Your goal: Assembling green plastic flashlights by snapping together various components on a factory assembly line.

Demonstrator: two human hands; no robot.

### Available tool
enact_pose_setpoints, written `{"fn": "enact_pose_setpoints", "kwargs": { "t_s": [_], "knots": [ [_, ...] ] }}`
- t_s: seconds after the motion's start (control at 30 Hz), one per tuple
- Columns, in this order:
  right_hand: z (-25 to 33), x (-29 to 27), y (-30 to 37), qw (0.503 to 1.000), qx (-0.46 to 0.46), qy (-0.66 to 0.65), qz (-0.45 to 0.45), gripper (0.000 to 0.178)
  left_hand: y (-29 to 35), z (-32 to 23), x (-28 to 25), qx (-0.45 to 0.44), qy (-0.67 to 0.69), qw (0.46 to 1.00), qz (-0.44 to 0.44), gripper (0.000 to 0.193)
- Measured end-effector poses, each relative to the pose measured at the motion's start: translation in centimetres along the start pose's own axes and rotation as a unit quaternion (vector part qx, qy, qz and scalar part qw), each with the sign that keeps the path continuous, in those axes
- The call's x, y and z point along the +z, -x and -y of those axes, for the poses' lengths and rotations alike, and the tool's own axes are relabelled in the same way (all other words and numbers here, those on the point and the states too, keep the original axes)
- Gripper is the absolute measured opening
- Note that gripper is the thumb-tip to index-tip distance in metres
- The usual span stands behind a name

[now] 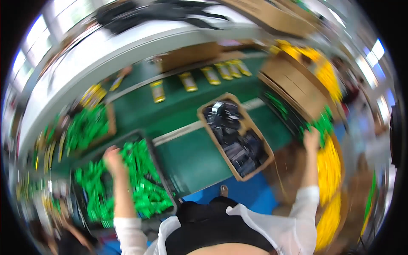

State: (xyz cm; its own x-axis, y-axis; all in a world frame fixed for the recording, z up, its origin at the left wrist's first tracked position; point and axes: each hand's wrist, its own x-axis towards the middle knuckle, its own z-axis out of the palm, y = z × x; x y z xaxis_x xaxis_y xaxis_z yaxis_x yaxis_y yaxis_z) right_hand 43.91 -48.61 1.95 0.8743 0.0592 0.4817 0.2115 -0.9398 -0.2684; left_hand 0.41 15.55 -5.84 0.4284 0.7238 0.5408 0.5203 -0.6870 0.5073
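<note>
My left hand (pixel 114 158) is over a black crate (pixel 158 163) piled with glossy green strap-like pieces (pixel 142 187). Its fingers look bent, but blur hides whether anything is in them. Out to the right, my right hand (pixel 312 139) is closed on a bunch of green strap-like pieces (pixel 324 123), beside a cardboard box and above a heap of yellow strands (pixel 328 165). Between my hands, an open cardboard box (pixel 235 169) holds several black items, some in clear wrapping (pixel 227 123); it sits tilted on the green work surface (pixel 182 159).
Several yellow-and-white packets (pixel 188 81) lie in a row across the green belt. Another box of green pieces (pixel 87 127) stands at the far left. A second dark crate (pixel 282 108) and a large cardboard box (pixel 297 85) are at the right. Another person (pixel 70 233) is at lower left.
</note>
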Motion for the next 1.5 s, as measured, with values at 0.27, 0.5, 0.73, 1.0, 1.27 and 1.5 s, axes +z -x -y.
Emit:
{"fn": "enact_pose_setpoints", "kwargs": {
  "t_s": [0.27, 0.5, 0.73, 1.0, 1.27, 1.5],
  "knots": [
    [-11.0, 6.3, -17.9, 0.983, 0.147, 0.099, 0.042, 0.044, 22.4, -23.2, 10.2, -0.466, 0.281, 0.833, 0.099, 0.024],
    [-15.6, 6.5, -24.2, 0.967, 0.057, 0.102, 0.227, 0.025, 24.7, -23.8, 8.6, -0.377, 0.173, 0.9, 0.133, 0.021],
    [-20.5, 5.8, -31.1, 0.993, -0.04, 0.097, 0.061, 0.032, 28.2, -27.5, 10.7, -0.405, 0.212, 0.865, 0.206, 0.023],
    [-12.9, -1.3, -23.4, 0.894, 0.167, -0.35, 0.225, 0.013, 26.4, -27.7, 6.8, -0.464, 0.217, 0.83, 0.22, 0.022],
    [8.5, -0.5, 0.6, 0.842, 0.024, -0.421, 0.336, 0.025, 22.3, -33.3, 3.6, -0.289, 0.459, 0.781, 0.31, 0.083],
    [17.5, 0.1, 23.7, 0.394, -0.048, -0.416, 0.818, 0.028, 18.1, -25.9, 2.9, -0.31, 0.218, 0.904, 0.197, 0.059]
  ]
}}
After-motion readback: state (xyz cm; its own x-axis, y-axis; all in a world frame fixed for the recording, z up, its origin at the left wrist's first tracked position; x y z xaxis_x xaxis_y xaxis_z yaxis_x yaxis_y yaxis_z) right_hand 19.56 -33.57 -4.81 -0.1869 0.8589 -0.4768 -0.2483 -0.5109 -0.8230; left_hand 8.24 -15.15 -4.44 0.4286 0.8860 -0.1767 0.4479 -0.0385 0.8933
